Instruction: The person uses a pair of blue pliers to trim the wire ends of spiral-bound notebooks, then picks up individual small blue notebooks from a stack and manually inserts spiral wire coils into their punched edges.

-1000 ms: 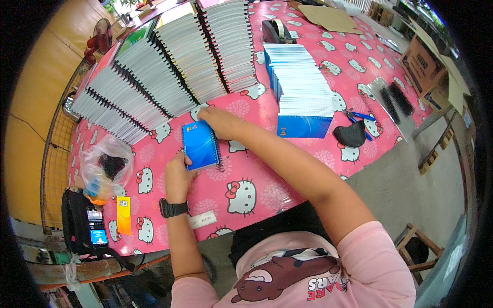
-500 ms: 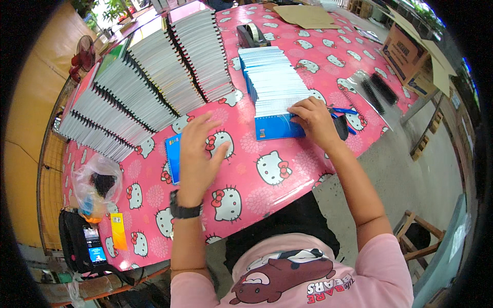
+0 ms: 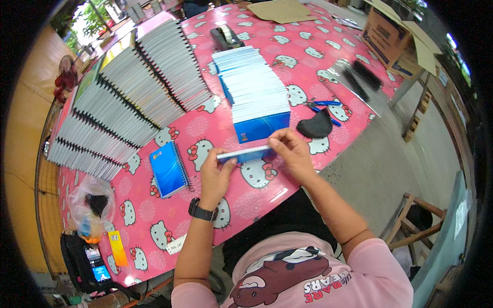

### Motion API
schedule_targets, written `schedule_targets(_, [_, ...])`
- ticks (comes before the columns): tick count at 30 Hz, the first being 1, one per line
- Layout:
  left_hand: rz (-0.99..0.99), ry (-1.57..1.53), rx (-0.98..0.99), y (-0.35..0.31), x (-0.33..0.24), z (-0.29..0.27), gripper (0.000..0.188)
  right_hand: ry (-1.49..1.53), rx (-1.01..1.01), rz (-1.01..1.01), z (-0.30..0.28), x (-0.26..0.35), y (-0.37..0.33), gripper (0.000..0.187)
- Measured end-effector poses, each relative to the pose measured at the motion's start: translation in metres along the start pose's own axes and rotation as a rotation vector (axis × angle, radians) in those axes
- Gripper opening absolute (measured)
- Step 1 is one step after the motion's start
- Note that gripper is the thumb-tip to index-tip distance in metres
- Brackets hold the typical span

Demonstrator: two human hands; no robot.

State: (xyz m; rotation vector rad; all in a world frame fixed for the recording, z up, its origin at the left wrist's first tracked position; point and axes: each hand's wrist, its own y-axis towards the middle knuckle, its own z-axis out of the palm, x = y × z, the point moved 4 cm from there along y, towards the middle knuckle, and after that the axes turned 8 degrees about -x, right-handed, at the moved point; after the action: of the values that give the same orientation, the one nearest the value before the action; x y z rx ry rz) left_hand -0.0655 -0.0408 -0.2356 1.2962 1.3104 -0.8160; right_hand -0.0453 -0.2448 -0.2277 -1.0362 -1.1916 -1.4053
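Between my two hands I hold a small blue-covered booklet point(image 3: 247, 154) on edge, its white page edges facing up. My left hand point(image 3: 218, 172) pinches one end, thumb on the cover. At the other end, my right hand point(image 3: 292, 154) grips with thumb and fingers. Just beyond it stands a long row of blue booklets point(image 3: 257, 84), packed upright with white edges up. To the left of my left hand lies a blue spiral-bound notebook point(image 3: 169, 169), flat on the table. A black rounded pouch-like thing point(image 3: 315, 124) and blue-handled pliers point(image 3: 328, 104) lie beyond my right hand.
Tall rows of spiral-bound books point(image 3: 128, 84) fill the left side of the pink table point(image 3: 146, 210). A tape dispenser point(image 3: 224, 37) stands behind the booklets. Black spiral coils point(image 3: 359, 82) lie at right, near a cardboard box point(image 3: 387, 38). A plastic bag point(image 3: 90, 205) and phone point(image 3: 99, 264) sit front left.
My right hand has brought a booklet from the row's near end toward me. My left hand has moved right and closed on it, uncovering the spiral notebook. The view has shifted somewhat.
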Motion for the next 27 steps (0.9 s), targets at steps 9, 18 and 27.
schedule_targets(9, [0.762, 0.744, -0.086, -0.011, -0.06, 0.041, 0.032, -0.04, -0.063, -0.071, 0.012, -0.007, 0.008, 0.01])
schedule_targets(18, [0.681, 0.458, 0.091, -0.011, -0.056, 0.038, 0.023, -1.266, -0.405, -0.394, -0.195, -0.001, 0.163, 0.02])
schedule_targets(27, [0.648, 0.451, 0.059, -0.013, -0.049, 0.035, 0.019, -0.994, -0.245, -0.408, -0.136, 0.071, 0.101, 0.034])
